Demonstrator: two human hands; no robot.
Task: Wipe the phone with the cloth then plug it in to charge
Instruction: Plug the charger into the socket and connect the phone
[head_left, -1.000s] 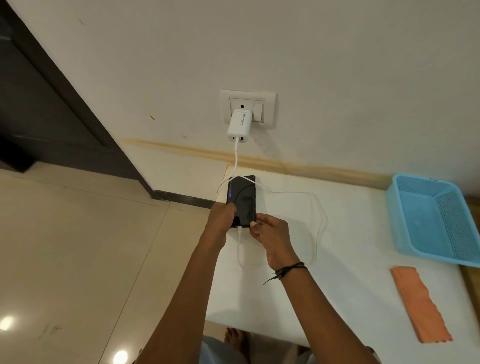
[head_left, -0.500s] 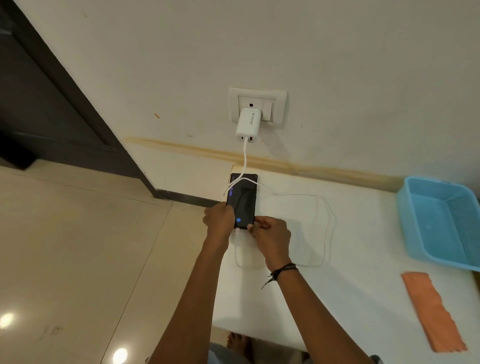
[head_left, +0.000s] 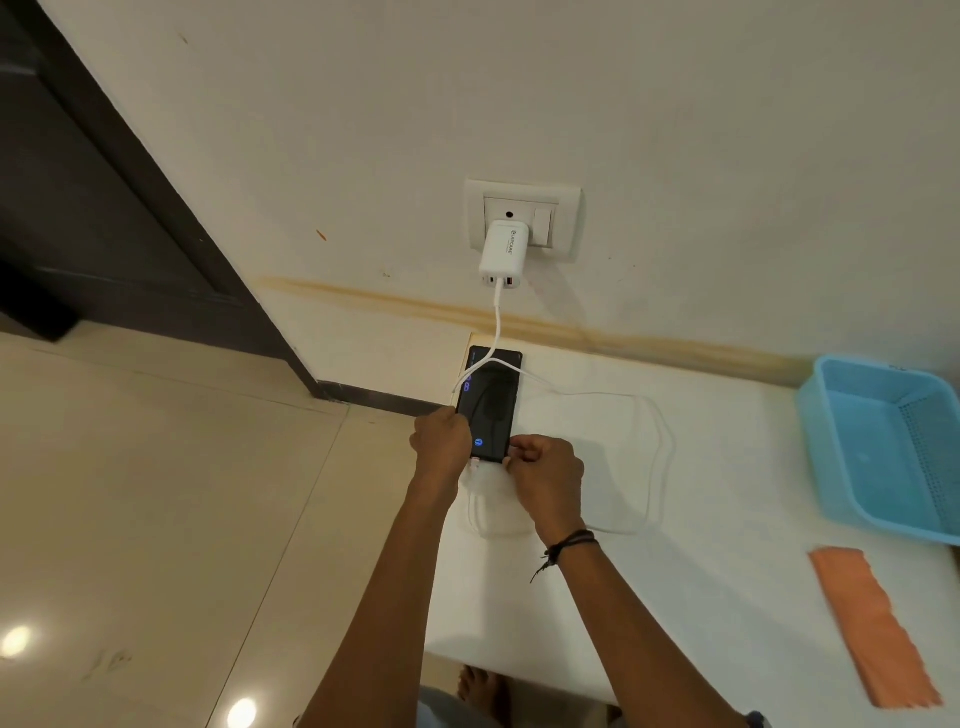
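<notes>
At table's left edge, phone (head_left: 488, 410): lies flat, screen up and lit, top end near the wall, near end between both hands.
Left hand (head_left: 441, 444): fingers curled shut on the phone's left side near the bottom corner, bracing it against the table (head_left: 675, 597).
Handling, phone: rigid slab, light, glass face likely slick and breakable; best held by its long edges, as the left hand does, with no pressure on the screen.
Cable (head_left: 657, 457): thin, soft, springy; runs from the charger (head_left: 503, 252) across the screen, loops right and returns to the phone's near end. Take hold at the stiff plug, not the cord.
Right hand (head_left: 545, 473): fingers pinched together at the phone's bottom edge, apparently on the plug; cannot tell whether the connector is fully seated.
Cloth (head_left: 872, 623): orange, lying flat well to the right, apart from both hands; wiping judged finished.
Change from half a second earlier: hands and phone sit in nearly the same arrangement; the blue dot near the bottom of the screen remains lit, and the camera view has shifted only slightly.
</notes>
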